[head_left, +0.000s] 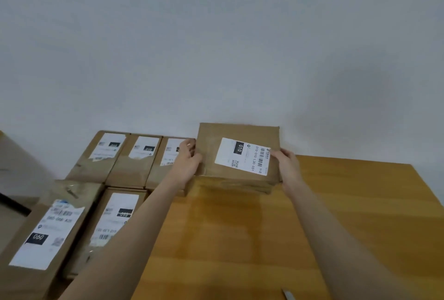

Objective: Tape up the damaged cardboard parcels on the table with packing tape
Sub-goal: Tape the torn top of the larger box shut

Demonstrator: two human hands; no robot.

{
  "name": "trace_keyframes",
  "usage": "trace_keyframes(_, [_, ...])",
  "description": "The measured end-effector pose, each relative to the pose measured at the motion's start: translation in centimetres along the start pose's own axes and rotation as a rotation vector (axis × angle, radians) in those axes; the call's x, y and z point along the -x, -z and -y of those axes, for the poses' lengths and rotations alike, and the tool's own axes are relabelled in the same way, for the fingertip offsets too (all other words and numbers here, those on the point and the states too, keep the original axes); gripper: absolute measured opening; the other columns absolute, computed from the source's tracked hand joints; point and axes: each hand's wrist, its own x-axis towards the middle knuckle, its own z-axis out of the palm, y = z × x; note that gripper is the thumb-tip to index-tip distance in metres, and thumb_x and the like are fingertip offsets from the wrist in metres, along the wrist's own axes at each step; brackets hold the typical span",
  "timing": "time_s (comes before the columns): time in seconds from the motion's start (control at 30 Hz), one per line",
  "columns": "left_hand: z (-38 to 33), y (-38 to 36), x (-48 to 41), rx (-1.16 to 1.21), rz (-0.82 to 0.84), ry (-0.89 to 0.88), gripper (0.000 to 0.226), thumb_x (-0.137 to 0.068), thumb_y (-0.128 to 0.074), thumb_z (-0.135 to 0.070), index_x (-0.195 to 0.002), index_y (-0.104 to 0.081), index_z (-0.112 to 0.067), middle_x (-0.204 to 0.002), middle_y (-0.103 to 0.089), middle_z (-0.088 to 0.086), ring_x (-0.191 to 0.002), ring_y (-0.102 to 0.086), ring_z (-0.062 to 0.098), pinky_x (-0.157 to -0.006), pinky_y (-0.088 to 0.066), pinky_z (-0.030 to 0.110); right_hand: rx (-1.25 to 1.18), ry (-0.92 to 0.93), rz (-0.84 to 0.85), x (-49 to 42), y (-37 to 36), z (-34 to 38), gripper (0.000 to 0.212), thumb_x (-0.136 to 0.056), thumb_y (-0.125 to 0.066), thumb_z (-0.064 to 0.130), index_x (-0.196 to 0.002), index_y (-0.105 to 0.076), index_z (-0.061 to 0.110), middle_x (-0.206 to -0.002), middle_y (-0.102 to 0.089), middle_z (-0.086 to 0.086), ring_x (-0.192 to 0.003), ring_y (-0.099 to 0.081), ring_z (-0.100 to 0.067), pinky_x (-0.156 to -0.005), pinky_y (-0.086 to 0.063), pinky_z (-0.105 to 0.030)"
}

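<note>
1. Both hands are on one cardboard parcel (237,153) at the far side of the wooden table (336,203), close to the wall (216,59). The left hand (189,162) grips its left edge and the right hand (287,167) its right edge, fingers curled round.
2. Its labelled face tilts up toward the person. I can't tell whether the lower edge touches the table.
3. This looks like inspecting and positioning. It is best set flat on the bare wood, damaged seam uppermost, clear of the other parcels (134,169) at the left.
4. No packing tape is in sight. Something grey (288,296) at the bottom edge is too cropped to name.
</note>
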Motion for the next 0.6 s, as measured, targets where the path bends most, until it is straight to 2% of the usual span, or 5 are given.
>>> trace_keyframes(0.13, [1.8, 0.4, -2.6, -0.059, 0.039, 0.037, 0.049, -0.096, -0.043, -0.004, -0.141, -0.025, -0.009, -0.125, -0.047, 0.001, -0.093, -0.054, 0.007, -0.072, -0.047, 0.018, 0.005, 0.004, 0.017, -1.9, -2.2, -2.1, 0.025, -0.091, -0.055, 0.008, -0.113, -0.063, 0.018, -0.097, -0.069, 0.003, -0.083, -0.062, -0.011, -0.061, -0.049, -0.024])
trace_keyframes(0.2, [2.8, 0.6, -3.6, -0.088, 0.055, 0.046, 0.046, -0.096, -0.043, -0.005, -0.139, -0.028, -0.010, -0.120, -0.050, 0.000, -0.086, -0.055, 0.006, -0.068, -0.048, 0.019, 0.005, 0.000, 0.032, -2.7, -3.1, -2.8, 0.028, -0.091, -0.054, 0.004, -0.112, -0.066, 0.019, -0.095, -0.071, 0.004, -0.081, -0.064, -0.011, -0.062, -0.050, -0.023])
trace_keyframes(0.3, [3.9, 1.2, -5.1, -0.103, 0.066, 0.016, 0.048, -0.096, -0.045, -0.008, -0.142, -0.030, -0.012, -0.131, -0.051, 0.002, -0.103, -0.057, 0.014, -0.084, -0.052, 0.030, 0.012, 0.006, 0.010, -3.9, -4.1, -3.8, 0.040, -0.091, -0.052, 0.001, -0.123, -0.056, 0.025, -0.101, -0.068, 0.005, -0.086, -0.062, -0.009, -0.065, -0.049, -0.021])
trace_keyframes(0.4, [4.0, 1.4, -5.6, -0.181, 0.093, -0.032, 0.049, -0.098, -0.044, -0.011, -0.144, -0.029, -0.015, -0.134, -0.050, 0.001, -0.115, -0.052, 0.018, -0.095, -0.046, 0.032, 0.070, 0.009, -0.010, -4.6, -4.7, -4.8, 0.048, -0.094, -0.054, 0.008, -0.140, -0.045, 0.019, -0.124, -0.060, 0.001, -0.103, -0.057, -0.012, -0.072, -0.046, -0.021])
trace_keyframes(0.6, [5.3, -0.4, -3.8, -0.479, -0.145, -0.272, 0.054, -0.093, -0.049, -0.003, -0.143, -0.029, 0.000, -0.151, -0.029, 0.013, -0.141, -0.027, 0.027, -0.112, -0.025, 0.031, 0.174, 0.003, -0.086, -4.4, -3.1, -5.6, 0.053, -0.101, -0.043, 0.039, -0.148, -0.034, 0.016, -0.148, -0.040, -0.001, -0.133, -0.040, -0.020, -0.111, -0.034, -0.042])
